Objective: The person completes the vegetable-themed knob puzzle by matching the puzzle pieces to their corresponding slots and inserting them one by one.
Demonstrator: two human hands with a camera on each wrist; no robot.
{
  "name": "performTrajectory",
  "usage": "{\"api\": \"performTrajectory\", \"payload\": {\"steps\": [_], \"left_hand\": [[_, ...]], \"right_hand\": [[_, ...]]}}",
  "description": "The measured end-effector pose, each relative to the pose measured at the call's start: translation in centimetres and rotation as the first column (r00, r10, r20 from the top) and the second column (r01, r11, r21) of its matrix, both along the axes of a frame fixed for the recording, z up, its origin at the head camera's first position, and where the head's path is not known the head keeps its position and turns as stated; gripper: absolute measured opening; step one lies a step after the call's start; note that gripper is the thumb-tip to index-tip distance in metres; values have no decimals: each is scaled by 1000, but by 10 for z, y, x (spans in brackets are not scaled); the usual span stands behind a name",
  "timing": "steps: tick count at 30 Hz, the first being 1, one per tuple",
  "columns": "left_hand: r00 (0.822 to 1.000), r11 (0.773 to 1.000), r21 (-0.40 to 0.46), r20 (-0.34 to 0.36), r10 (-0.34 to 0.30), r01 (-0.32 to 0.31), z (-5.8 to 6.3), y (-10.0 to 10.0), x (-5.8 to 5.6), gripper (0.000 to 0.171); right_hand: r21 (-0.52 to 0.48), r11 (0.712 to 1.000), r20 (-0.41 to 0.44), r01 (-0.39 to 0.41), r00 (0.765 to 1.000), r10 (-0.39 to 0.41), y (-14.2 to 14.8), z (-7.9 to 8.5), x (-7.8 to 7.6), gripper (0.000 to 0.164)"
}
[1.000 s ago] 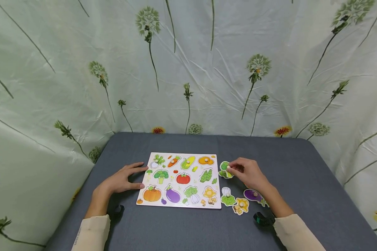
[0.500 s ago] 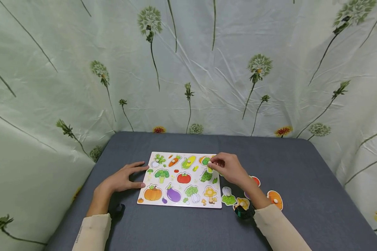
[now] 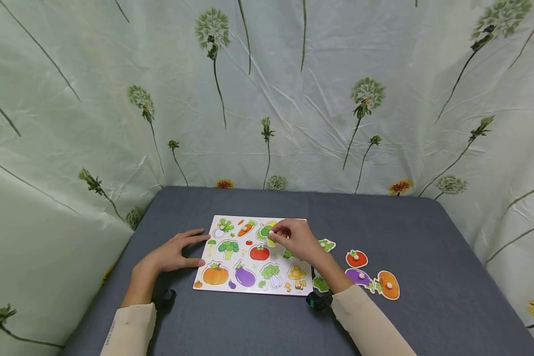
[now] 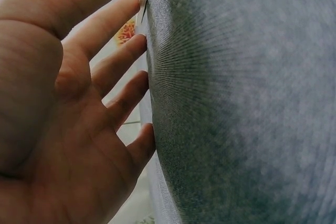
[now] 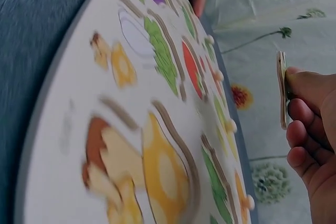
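My right hand (image 3: 297, 240) pinches a broccoli puzzle piece (image 3: 266, 231) between thumb and fingers, above the vegetable puzzle board (image 3: 258, 291) near the corn. The right wrist view shows this piece (image 5: 282, 90) edge-on, held apart from the board (image 5: 58, 145). Against the board's left edge rests my left hand (image 3: 173, 254), its fingers spread; in the left wrist view this hand (image 4: 79, 108) grips nothing. A printed broccoli outline (image 3: 228, 249) lies at the left of the middle row. Knobbed pieces, including a carrot (image 3: 246, 229), sit in the top row.
Right of the board lie a loose tomato piece (image 3: 357, 258), an eggplant piece (image 3: 358, 277) and a pumpkin piece (image 3: 388, 285). A leafy green piece (image 3: 327, 244) and a cabbage piece (image 3: 320, 284) are partly behind my right arm. A floral curtain (image 3: 311, 109) hangs behind the grey table (image 3: 231, 326).
My right hand has picked the broccoli piece up from the pile at the right and carried it left over the board. The left hand stays at the board's edge.
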State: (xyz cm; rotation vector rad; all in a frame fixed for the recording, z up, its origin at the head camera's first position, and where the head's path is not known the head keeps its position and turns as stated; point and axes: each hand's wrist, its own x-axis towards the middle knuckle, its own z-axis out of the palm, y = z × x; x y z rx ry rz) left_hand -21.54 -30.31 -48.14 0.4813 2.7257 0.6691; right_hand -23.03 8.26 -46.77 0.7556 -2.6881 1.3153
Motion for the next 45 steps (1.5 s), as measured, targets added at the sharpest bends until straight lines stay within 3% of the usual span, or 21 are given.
{"api": "performTrajectory", "payload": {"steps": [23, 45], "left_hand": [[1000, 1000, -11, 3, -9, 9, 3, 2, -1, 83], [1000, 1000, 10, 6, 2, -2, 4, 1, 3, 82]], "right_hand": [[-16, 994, 76, -108, 991, 109, -76, -17, -1, 10], [80, 994, 96, -71, 993, 63, -118, -31, -1, 11]]}}
